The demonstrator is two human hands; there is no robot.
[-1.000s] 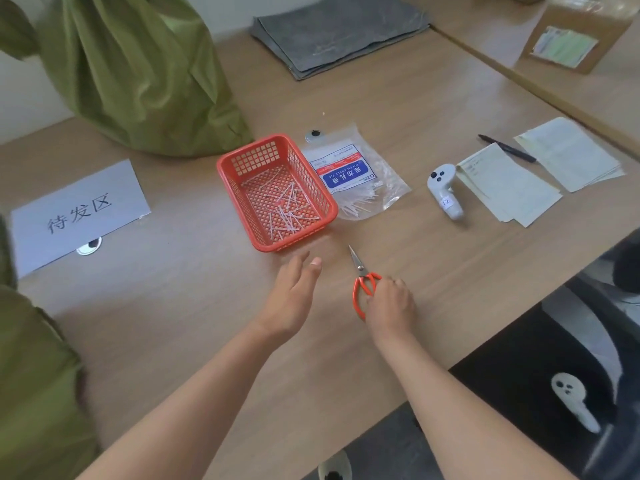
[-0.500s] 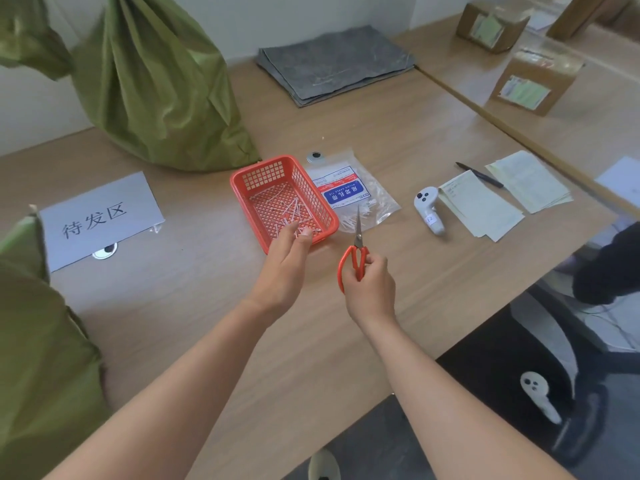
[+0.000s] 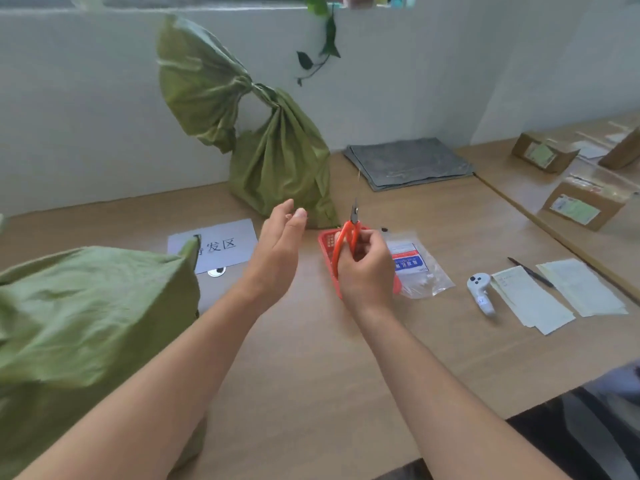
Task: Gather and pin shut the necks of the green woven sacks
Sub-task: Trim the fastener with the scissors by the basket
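A green woven sack [image 3: 277, 161] stands at the back of the table against the wall, its neck gathered tight with the top flaring out above. A second green sack [image 3: 86, 323] lies at the near left. My right hand [image 3: 363, 268] grips red-handled scissors [image 3: 348, 233] with the blades pointing up, above a red basket [image 3: 327, 239] that it mostly hides. My left hand [image 3: 280, 247] hovers beside it with relaxed fingers and holds nothing, in front of the standing sack.
A plastic bag of ties [image 3: 414, 265] lies right of the basket. A white controller [image 3: 479, 292], paper slips [image 3: 554, 292] and a pen [image 3: 530, 271] sit further right. A grey folded cloth [image 3: 408, 164], cardboard boxes [image 3: 585, 202] and a printed sign [image 3: 221, 244] are also on the table.
My right hand picked the scissors up from the table and raised them, blades up. My left hand lifted and drew back from the basket. My view tilted up toward the standing sack.
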